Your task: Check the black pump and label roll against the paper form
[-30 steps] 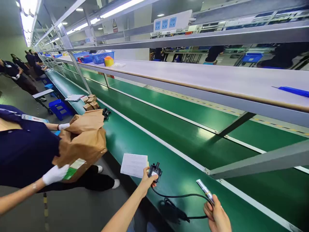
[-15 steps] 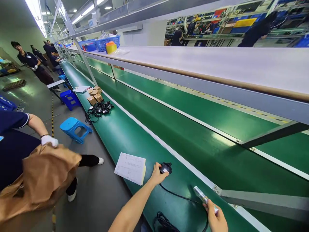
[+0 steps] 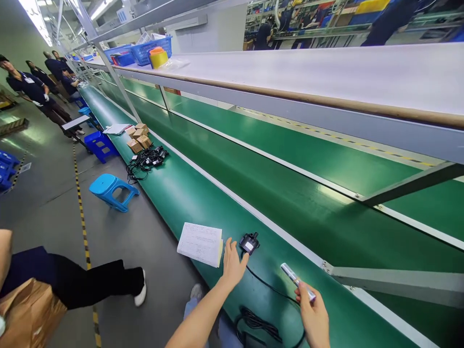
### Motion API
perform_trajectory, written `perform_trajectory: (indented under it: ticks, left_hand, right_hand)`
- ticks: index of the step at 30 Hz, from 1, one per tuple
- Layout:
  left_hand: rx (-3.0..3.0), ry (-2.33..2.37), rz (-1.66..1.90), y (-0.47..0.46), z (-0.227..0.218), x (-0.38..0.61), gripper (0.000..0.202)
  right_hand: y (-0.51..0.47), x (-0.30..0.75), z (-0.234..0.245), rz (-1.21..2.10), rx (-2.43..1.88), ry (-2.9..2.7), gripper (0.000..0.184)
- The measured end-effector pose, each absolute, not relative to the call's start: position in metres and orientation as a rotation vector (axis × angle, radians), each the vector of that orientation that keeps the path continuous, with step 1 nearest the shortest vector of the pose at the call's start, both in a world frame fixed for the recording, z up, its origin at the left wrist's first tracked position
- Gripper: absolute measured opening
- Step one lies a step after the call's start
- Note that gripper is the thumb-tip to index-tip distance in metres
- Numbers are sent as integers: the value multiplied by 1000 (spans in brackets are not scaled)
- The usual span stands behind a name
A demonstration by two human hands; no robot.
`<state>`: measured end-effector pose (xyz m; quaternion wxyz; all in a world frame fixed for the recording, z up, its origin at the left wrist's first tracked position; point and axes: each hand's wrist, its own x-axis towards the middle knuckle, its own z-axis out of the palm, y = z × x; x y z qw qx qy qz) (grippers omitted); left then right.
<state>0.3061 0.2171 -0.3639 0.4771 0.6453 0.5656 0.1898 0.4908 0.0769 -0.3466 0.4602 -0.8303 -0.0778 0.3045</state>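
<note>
Head view: left hand (image 3: 232,263) now apparently off pump (image 3: 249,242), right hand's (image 3: 314,316) grip clenched on marker (image 3: 297,282).

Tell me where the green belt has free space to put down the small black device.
Bare green belt runs between the white paper booklet and the far pile of black corded devices. Crowded: around the left hand, the small black device, its black cable and the right hand.

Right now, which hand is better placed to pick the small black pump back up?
Left. The left hand lies open right beside the small black pump on the green belt, while the right hand is occupied gripping a silver pen.
</note>
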Motion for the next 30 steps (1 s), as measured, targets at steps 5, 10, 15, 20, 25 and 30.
perform_trajectory:
  ticks: [5, 10, 15, 20, 25, 30]
  left_hand:
    - [1535, 1403, 558, 179, -367, 232, 36]
    - [1524, 1453, 496, 153, -370, 127, 31]
    - [1773, 1113, 229, 147, -378, 69, 36]
    - [1987, 338, -33, 142, -392, 120, 50]
    - [2052, 58, -167, 135, -398, 193, 41]
    - [1928, 289, -209, 139, -389, 232, 31]
  right_hand:
    - [86, 438, -344, 766, -2014, -225, 76]
    - [70, 379, -325, 820, -1963, -215, 74]
    - [27, 340, -314, 704, -1957, -9, 73]
    - [-13, 319, -307, 457, -1953, 231, 75]
    - [-32, 303, -293, 441, -1890, 234, 77]
    - [-55, 303, -283, 455, -1854, 218, 73]
